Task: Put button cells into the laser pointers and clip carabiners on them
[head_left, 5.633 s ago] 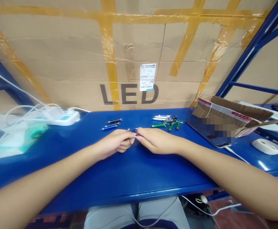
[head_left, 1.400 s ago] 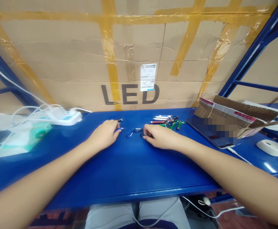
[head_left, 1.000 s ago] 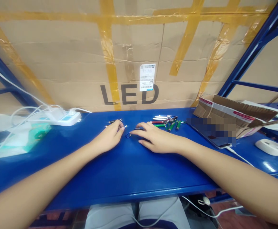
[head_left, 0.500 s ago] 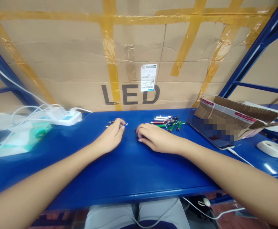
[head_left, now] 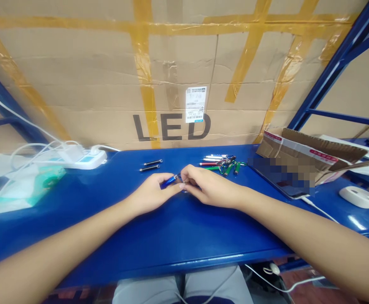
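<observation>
Between my two hands is a small shiny blue tube (head_left: 169, 181) with a silvery end. My left hand (head_left: 151, 193) is closed around it, thumb on the near side. Fingertips of my right hand (head_left: 200, 183) are pinched together at the tube's right end, touching my left fingertips; what they grip is hidden. A glint of blue and metal shows just below the fingertips, too small to name. Beyond my left hand lie two black tubes with metal ends, a far black tube (head_left: 153, 162) and a near black tube (head_left: 149, 168), roughly parallel.
Behind my right hand, red, green, silver and blue tubes lie in a pile (head_left: 224, 162). A tablet (head_left: 276, 175) leans near an open cardboard box (head_left: 311, 145) at right, beside a white device (head_left: 360, 197). At left are a power strip (head_left: 91, 159) and plastic packet (head_left: 29, 185).
My left hand has come right from the black tubes, carrying the blue tube to my right hand. Both black tubes now show fully. The right hand has barely moved.
</observation>
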`<move>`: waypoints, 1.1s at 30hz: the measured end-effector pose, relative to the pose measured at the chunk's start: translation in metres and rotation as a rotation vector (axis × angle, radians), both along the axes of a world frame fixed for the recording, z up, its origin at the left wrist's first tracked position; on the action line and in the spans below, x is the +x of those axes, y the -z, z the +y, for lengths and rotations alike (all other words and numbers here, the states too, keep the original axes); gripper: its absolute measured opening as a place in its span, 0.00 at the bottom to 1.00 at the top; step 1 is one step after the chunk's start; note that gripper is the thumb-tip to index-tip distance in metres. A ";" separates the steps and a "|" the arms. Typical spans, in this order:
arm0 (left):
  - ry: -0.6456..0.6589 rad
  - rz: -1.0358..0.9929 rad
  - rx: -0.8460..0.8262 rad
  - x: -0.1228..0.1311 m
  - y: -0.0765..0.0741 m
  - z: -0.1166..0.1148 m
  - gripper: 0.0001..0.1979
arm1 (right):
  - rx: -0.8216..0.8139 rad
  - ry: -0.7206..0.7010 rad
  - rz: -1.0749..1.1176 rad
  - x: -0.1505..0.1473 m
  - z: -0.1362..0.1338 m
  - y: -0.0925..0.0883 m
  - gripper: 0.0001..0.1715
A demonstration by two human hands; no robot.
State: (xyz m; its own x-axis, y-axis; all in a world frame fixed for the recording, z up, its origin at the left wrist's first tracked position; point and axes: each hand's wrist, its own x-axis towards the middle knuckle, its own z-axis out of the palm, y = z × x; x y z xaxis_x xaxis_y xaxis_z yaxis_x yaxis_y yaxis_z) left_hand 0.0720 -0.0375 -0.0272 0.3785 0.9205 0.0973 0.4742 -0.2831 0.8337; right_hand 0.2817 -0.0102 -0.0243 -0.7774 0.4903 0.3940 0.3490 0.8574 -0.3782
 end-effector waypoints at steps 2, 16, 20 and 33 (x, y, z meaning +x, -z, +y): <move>0.019 0.001 -0.015 -0.001 0.001 0.000 0.18 | 0.016 0.018 0.023 -0.001 0.001 0.002 0.04; -0.080 -0.282 -0.246 0.000 0.002 0.000 0.16 | 0.150 0.122 -0.239 0.001 -0.004 -0.009 0.16; -0.065 -0.337 -0.309 0.000 0.003 0.000 0.16 | 0.119 0.085 -0.281 0.000 -0.003 -0.009 0.17; 0.002 -0.307 -0.309 -0.002 0.003 -0.001 0.21 | 0.287 0.153 -0.420 -0.001 -0.005 -0.006 0.19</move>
State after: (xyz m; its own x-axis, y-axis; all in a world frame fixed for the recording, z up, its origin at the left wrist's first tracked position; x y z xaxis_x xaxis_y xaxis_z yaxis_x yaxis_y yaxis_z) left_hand 0.0695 -0.0385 -0.0305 0.3770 0.9232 -0.0745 0.1903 0.0015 0.9817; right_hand 0.2807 -0.0153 -0.0187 -0.8253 0.5284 0.1992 0.5490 0.8334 0.0639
